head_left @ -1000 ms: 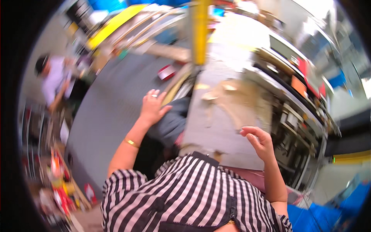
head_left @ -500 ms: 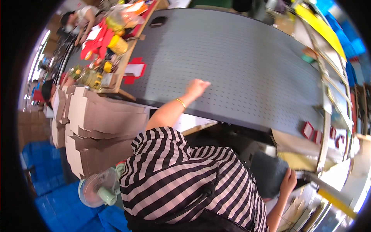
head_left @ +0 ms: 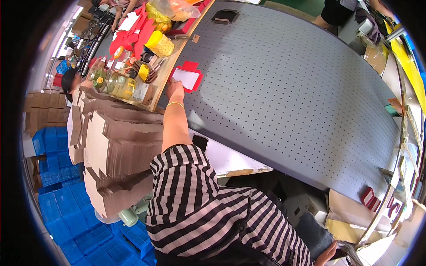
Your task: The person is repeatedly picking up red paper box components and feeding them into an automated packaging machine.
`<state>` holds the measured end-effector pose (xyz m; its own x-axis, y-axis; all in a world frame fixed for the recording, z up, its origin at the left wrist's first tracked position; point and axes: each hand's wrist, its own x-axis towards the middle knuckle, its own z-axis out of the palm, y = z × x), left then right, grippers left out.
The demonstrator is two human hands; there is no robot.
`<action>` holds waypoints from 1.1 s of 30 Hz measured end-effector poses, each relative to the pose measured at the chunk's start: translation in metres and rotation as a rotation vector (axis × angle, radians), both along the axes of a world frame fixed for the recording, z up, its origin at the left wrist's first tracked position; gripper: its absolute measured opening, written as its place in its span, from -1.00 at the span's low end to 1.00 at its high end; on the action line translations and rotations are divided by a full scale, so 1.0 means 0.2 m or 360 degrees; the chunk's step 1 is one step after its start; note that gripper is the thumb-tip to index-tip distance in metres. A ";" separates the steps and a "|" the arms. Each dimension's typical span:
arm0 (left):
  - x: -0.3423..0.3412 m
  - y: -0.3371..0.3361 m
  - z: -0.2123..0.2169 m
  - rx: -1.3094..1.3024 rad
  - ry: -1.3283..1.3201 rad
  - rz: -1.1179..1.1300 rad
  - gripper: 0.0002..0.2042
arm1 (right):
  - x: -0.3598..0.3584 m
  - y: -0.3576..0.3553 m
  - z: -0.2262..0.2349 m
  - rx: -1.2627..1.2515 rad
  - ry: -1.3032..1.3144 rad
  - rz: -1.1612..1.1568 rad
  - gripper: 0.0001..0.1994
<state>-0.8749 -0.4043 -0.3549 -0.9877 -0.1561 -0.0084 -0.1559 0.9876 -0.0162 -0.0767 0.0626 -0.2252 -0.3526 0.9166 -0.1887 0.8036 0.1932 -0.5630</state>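
A cross-shaped red paper sheet with a white panel in its middle lies at the left side of the grey perforated conveyor belt. My left hand reaches out to its near edge, fingers closed on the paper there; the fingertips are partly hidden. A yellow bangle circles that wrist. Far to the lower right, my right hand rests against a dark blue-grey, cloth-like surface. Its fingers lie along this surface, and it holds nothing that I can see.
Left of the belt, a wooden table bears red papers, jars and a yellow-lidded tub. Stacked cardboard, blue crates and a fan stand nearer. A black tray-like piece lies far on the belt; red boxes sit right.
My left hand has moved left from over the belt to the red paper sheet. The whole view has shifted, and my right hand appears lower in it.
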 end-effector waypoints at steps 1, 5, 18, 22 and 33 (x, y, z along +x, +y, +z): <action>-0.02 -0.06 0.00 0.0040 -0.0123 0.0077 -0.69 | 0.02 0.02 -0.01 -0.0045 0.0006 0.0003 -0.58; 0.12 0.24 -0.04 0.0341 0.0102 -0.0599 -0.76 | 0.07 -0.04 -0.10 0.0332 0.0062 -0.0057 -0.63; 2.28 1.71 1.46 0.1708 -0.0658 -0.3464 -0.79 | 0.11 -0.62 0.57 0.0560 0.0564 0.0304 -0.49; 2.96 1.78 1.71 0.1566 -0.0626 -0.4215 -0.80 | 0.42 -0.79 0.73 0.0584 0.0819 0.0114 -0.42; 4.13 1.81 1.93 0.0808 -0.1757 -0.4738 -0.78 | 1.25 -1.27 0.70 0.0360 0.1206 -0.0425 -0.30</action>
